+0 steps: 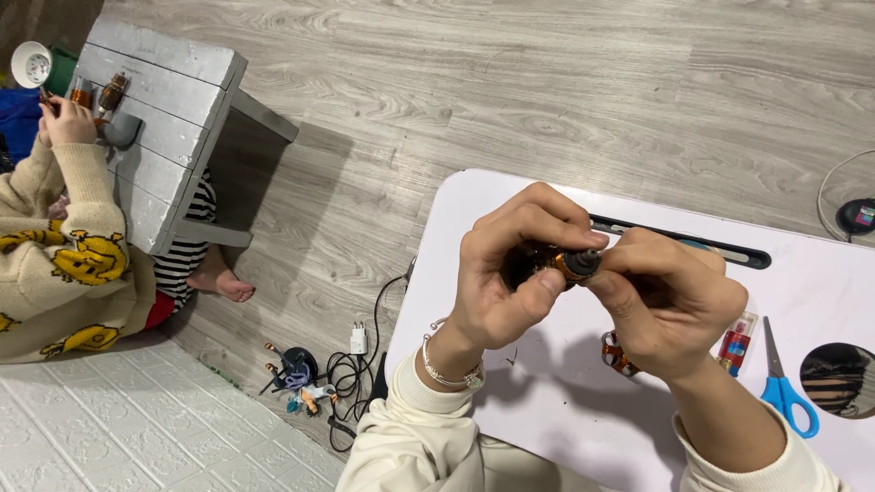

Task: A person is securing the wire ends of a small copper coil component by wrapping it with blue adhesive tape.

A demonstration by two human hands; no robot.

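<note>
Both my hands meet over a small white lap table (547, 401). My left hand (510, 273) grips a small motor part wound with copper wire (570, 264), thumb and fingers wrapped around it. My right hand (670, 305) pinches the same part's dark end from the right. Under my right hand, another copper-wound piece (615, 353) lies on the table. Most of the held part is hidden by my fingers.
Blue-handled scissors (782, 387) and a small red tube (735, 344) lie on the table's right, near a round cup hole (837, 378). On the wooden floor lie a charger with black cable (357, 344) and small tools (296, 378). At left, another person in a yellow-patterned sweater (64, 264) works at a grey wooden stool (164, 109).
</note>
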